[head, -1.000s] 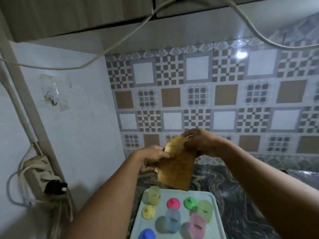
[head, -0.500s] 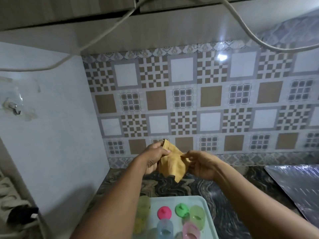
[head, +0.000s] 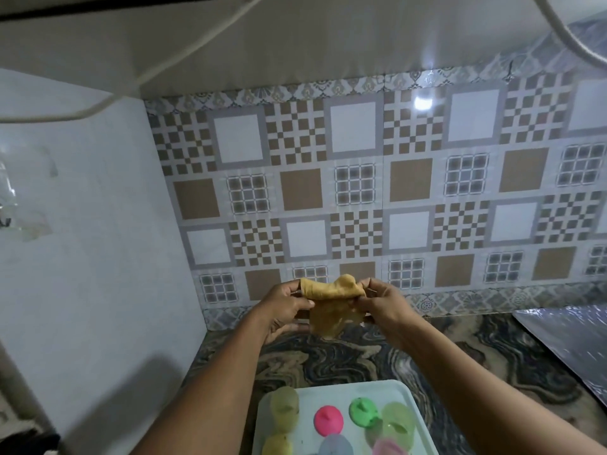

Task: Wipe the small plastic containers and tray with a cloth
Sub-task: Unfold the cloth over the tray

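Head view, the only one. Held up in front of the tiled backsplash (head: pixel 361 192), at about 12 o'clock from the tray: a yellow cloth (head: pixel 331 302), bunched and partly folded, long axis running left to right between the two hands. Left hand (head: pixel 285 307) pinching the cloth's left end between thumb and fingers; right hand (head: pixel 382 305) pinching the right end the same way, fingers curled in, neither hand spread. Lower part of the cloth hanging loose below the fold, clear of the marbled counter (head: pixel 328 362).

Down at 6 o'clock from the hands, well apart from them and between the two forearms: the pale tray (head: pixel 328 390), its near part cut off by the frame edge. On it, a yellow-green container (head: pixel 285 407) at the tray's 10 o'clock corner, a pink lid (head: pixel 328 420) near the centre, a green lid (head: pixel 363 410) at about 1 o'clock from it, and a clear green container (head: pixel 397 423) just beside that green lid. More pieces at the bottom edge, too cropped to tell.

Probable step in hand: readying the cloth into a wiping pad; nothing on the tray touched at present. Coming move likely straight down and toward the body. Left forearm passing just over the yellow-green container, so left hand seemingly the nearer for picking one up, right hand then free to wipe.
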A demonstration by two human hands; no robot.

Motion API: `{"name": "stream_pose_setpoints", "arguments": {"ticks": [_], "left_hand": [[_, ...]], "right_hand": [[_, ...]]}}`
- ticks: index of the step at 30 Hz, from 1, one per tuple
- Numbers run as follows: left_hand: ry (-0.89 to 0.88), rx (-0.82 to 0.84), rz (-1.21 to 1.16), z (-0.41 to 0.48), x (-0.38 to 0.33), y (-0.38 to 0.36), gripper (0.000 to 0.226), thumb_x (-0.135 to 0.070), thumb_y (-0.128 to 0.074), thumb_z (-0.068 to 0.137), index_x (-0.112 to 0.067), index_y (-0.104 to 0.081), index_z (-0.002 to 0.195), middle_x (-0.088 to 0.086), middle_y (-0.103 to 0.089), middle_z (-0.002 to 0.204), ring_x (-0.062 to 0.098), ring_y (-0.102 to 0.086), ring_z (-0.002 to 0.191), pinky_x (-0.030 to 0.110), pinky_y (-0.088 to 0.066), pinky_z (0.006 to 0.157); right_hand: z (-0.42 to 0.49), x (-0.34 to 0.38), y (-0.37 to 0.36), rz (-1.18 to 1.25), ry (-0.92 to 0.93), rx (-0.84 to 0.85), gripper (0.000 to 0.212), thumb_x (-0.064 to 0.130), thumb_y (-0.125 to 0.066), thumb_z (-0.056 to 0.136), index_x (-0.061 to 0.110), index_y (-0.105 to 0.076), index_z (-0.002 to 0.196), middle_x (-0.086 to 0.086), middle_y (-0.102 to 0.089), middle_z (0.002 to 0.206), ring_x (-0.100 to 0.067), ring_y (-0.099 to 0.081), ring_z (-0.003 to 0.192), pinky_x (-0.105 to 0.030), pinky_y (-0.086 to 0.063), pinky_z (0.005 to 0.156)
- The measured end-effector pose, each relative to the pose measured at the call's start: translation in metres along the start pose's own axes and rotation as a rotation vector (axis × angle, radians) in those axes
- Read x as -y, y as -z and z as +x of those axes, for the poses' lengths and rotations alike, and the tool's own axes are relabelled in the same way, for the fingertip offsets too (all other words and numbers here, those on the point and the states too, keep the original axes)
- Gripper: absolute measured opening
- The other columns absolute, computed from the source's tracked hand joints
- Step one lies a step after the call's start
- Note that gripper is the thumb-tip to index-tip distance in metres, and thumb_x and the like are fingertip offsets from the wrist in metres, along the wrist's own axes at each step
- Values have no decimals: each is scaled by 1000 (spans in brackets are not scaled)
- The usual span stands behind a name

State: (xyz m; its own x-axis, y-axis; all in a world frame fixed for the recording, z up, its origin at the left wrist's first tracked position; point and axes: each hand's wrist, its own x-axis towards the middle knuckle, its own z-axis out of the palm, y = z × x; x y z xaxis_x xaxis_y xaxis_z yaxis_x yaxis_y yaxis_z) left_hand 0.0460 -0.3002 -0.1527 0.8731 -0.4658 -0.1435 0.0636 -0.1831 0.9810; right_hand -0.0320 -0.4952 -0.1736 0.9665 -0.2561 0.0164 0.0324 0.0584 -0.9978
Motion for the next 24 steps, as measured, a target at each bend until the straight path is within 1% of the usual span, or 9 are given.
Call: {"name": "stream_pose_setpoints", "arguments": {"ticks": [4, 7, 8, 11, 13, 15, 18, 21, 24], "left_hand": [[-23, -31, 41, 6, 6, 9, 27, 3, -59, 94, -13, -71, 113, 16, -73, 112, 32, -70, 100, 36, -60, 69], [-29, -57, 29, 13, 10, 17, 21, -3, -68, 91, -16, -72, 107, 15, -75, 106, 35, -72, 99, 51, -60, 85], [-31, -73, 26, 15, 10, 19, 21, -4, -70, 90, -17, -70, 107, 16, -75, 104, 34, -72, 96, 54, -59, 87], [-38, -124, 37, 18, 9, 19, 28, -7, -71, 90, -20, -61, 111, 18, -72, 106, 31, -73, 89, 46, -62, 80], [-58, -157, 52, 20, 7, 20, 35, -8, -75, 87, -26, -56, 112, 17, -69, 108, 32, -71, 93, 45, -62, 78], [-112, -143, 121, 22, 4, 23, 43, -9, -81, 81, -26, -60, 115, 14, -68, 109, 31, -70, 99, 46, -61, 85], [-212, -91, 411, 21, 1, 25, 43, -9, -84, 78, -18, -70, 118, 4, -69, 112, 21, -65, 103, 33, -56, 91], [-322, -155, 672, 18, 0, 18, 28, -16, -79, 84, -20, -75, 111, -4, -71, 104, 12, -64, 93, 25, -52, 81], [-350, -180, 679, 18, 0, 16, 14, -27, -74, 89, -21, -76, 102, -9, -69, 85, 5, -61, 75, 20, -44, 64]], "right_hand": [[5, -10, -7, -70, 57, -22, 13, -6, -57, 93, 6, -62, 90, -13, -67, 82, -24, -63, 77, -36, -54, 63], [8, -13, -13, -28, 21, -52, 8, 2, -63, 93, 4, -62, 100, -17, -71, 93, -27, -67, 83, -38, -55, 67], [9, -13, -15, 2, -9, -62, 15, 3, -65, 92, 5, -60, 106, -19, -71, 98, -28, -68, 85, -38, -57, 67], [13, -10, -17, 52, -42, -65, 36, 2, -67, 90, 17, -53, 121, -22, -68, 106, -33, -70, 89, -42, -59, 70], [16, -7, -14, 11, -24, -41, 51, -1, -68, 88, 26, -51, 127, -21, -66, 111, -36, -69, 97, -47, -61, 79], [17, 0, -13, -77, -31, 20, 53, -5, -70, 85, 19, -57, 131, -20, -66, 113, -37, -69, 101, -49, -58, 89], [19, 10, -15, -419, -11, 34, 36, -2, -74, 82, 6, -70, 117, -14, -72, 105, -30, -72, 95, -45, -60, 85], [22, 15, -19, -739, 102, -23, 8, 8, -73, 86, 15, -77, 89, -5, -75, 87, -24, -73, 82, -38, -63, 74], [18, 17, -18, -616, 108, -70, 8, 12, -65, 92, 9, -73, 90, -7, -72, 86, -16, -69, 77, -23, -57, 61]]}}
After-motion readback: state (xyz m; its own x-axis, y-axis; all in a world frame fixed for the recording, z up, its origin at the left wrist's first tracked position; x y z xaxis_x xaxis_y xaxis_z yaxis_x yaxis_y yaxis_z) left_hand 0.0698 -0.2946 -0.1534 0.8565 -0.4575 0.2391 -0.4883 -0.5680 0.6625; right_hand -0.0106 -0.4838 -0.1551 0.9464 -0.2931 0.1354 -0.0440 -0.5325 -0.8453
